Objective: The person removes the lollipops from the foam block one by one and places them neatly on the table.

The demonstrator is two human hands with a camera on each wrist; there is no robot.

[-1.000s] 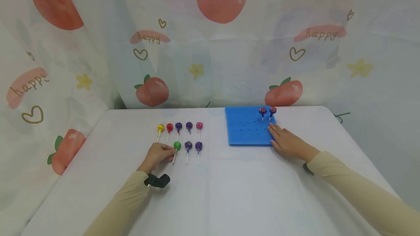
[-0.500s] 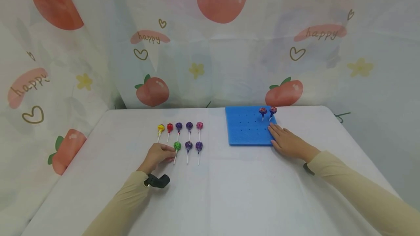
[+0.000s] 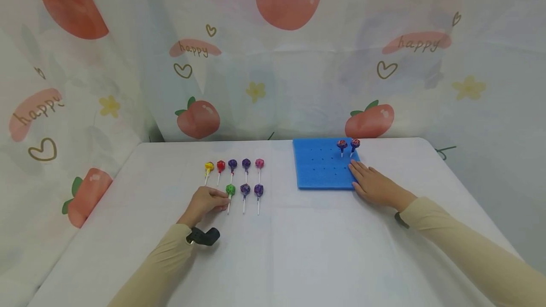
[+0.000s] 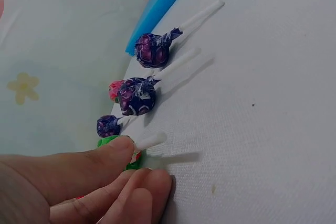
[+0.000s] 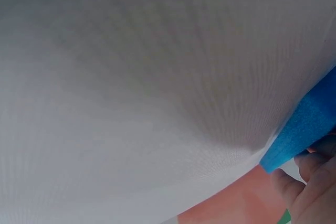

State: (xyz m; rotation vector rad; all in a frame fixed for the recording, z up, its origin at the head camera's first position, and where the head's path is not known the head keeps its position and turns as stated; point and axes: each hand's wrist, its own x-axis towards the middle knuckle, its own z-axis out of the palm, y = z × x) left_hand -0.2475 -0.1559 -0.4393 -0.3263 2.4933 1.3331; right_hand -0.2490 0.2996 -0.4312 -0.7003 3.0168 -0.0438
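Observation:
In the head view, my left hand [image 3: 205, 201] is at the left end of the front row, thumb and fingers pinching a green lollipop [image 3: 231, 190]. The left wrist view has my thumb [image 4: 119, 153] over the neck of that lollipop, hiding much of its head, with the white stick [image 4: 152, 141] poking out. Two purple lollipops [image 3: 245, 190] lie to its right. My right hand [image 3: 375, 185] lies with straight fingers against the right edge of a blue foam board [image 3: 304, 179]. Two dark red-and-purple lollipops [image 3: 342, 145] stand upright in the board's back right part.
Behind the front row lie a yellow lollipop [image 3: 209, 167], a red lollipop [image 3: 220, 166], two more purple ones and a pink lollipop [image 3: 259, 163]. Small holes dot the board. A printed curtain [image 3: 298, 79] hangs behind the white table [image 3: 315, 250].
The green lollipop's stick has swung from a slant to nearer upright in the head view, its lower end moving slightly right. The right hand and board keep their place.

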